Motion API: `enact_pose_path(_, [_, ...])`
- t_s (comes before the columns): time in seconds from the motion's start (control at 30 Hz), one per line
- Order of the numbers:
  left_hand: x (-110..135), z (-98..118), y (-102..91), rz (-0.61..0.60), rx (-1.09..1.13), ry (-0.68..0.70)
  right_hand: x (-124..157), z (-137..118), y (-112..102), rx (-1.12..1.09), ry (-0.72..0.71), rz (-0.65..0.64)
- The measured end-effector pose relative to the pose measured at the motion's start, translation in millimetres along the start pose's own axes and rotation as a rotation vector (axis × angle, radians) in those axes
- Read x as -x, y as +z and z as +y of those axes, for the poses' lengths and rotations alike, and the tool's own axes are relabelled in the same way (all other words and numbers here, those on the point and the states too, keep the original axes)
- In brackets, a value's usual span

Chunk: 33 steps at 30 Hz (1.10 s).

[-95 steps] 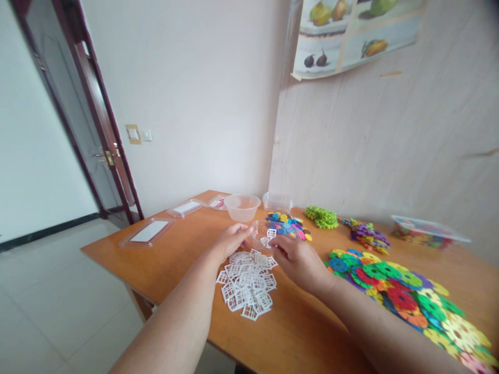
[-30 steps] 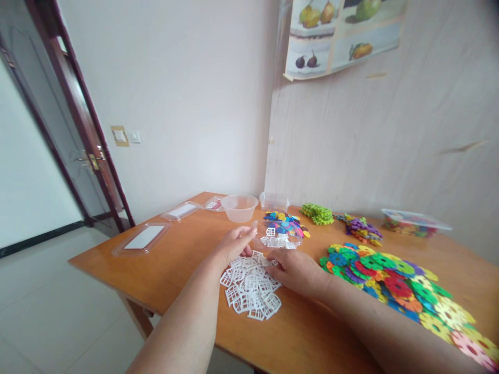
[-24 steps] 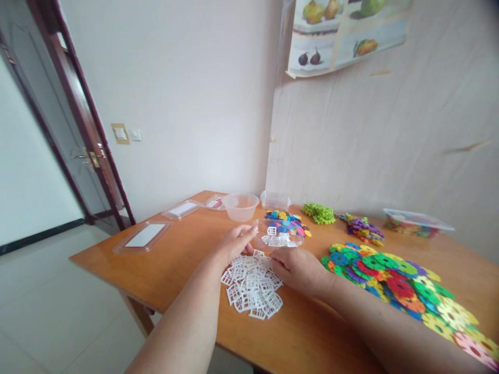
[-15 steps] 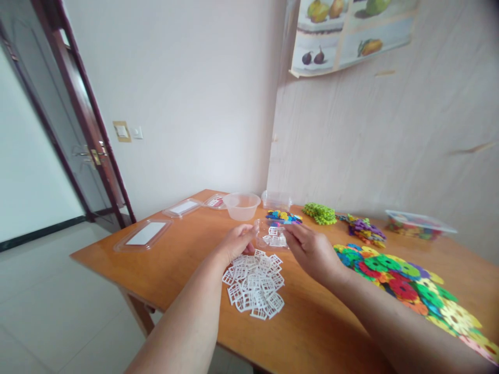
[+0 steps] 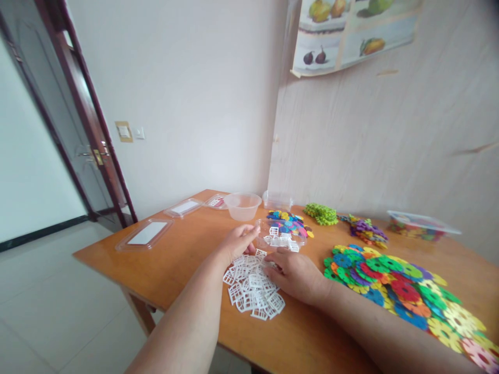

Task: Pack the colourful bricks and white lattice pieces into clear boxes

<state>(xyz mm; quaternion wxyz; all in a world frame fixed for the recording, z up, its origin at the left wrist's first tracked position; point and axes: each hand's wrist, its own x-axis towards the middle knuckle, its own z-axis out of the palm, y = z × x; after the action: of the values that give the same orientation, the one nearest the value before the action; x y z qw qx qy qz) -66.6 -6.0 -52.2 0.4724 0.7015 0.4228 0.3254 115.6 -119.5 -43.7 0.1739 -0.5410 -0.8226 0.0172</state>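
A heap of small white plastic grid pieces point(image 5: 252, 291) lies on the orange wooden table point(image 5: 183, 254). Just beyond it, my left hand point(image 5: 236, 242) grips the near edge of a clear plastic container point(image 5: 281, 235) that holds a few of the white pieces. My right hand point(image 5: 293, 274) rests palm down on the right side of the heap, its fingers curled onto the pieces; what they pinch is hidden.
Colourful flower-shaped discs point(image 5: 393, 288) spread along the right. Further back sit a multicoloured pile point(image 5: 288, 222), a green pile point(image 5: 320, 214), a purple pile point(image 5: 365, 231), a filled clear box point(image 5: 423, 227), a translucent bowl point(image 5: 242, 205) and clear lids point(image 5: 146, 235). The table's edge runs along the left.
My right hand has come down from the clear container's mouth, where it was half a second ago, onto the white heap. My left hand has kept its hold on the container.
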Motion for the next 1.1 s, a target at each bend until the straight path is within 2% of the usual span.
enact_pose_path(0.13, [0, 0, 0.0, -0.001, -0.017, 0.001, -1, 2, 0, 0.013, -0.019, 0.011])
enact_pose_path(0.23, [1, 1, -0.1, -0.003, -0.025, -0.002, -1, 1, -3, 0.015, -0.011, 0.073])
enact_pose_path(0.37, [2, 3, 0.1, -0.006, -0.021, 0.003, -3, 7, -13, -0.070, -0.011, 0.265])
enact_pose_path(0.5, [1, 4, 0.5, 0.001, -0.011, -0.010, -8, 25, -26, -0.171, -0.008, 0.489])
enact_pose_path(0.63, [1, 5, 0.5, 0.002, -0.029, -0.015, -10, 40, -30, -0.170, 0.096, 0.590])
enact_pose_path(0.7, [1, 5, 0.4, 0.006, -0.033, -0.011, -8, 40, -29, -0.149, 0.087, 0.542])
enact_pose_path(0.73, [2, 5, 0.3, 0.008, -0.033, -0.009, -7, 38, -29, -0.143, 0.060, 0.470])
enact_pose_path(0.83, [3, 5, 0.0, 0.007, -0.022, -0.004, -4, 28, -28, -0.134, -0.033, 0.159])
enact_pose_path(0.9, [4, 5, -0.3, 0.007, -0.016, -0.006, -2, 22, -26, -0.111, -0.040, 0.005])
enact_pose_path(1.03, [4, 5, -0.2, 0.012, -0.017, -0.013, -1, 19, -22, -0.046, -0.017, -0.177])
enact_pose_path(1.1, [4, 6, 0.0, 0.016, -0.016, -0.014, -1, 20, -21, -0.046, -0.013, -0.208])
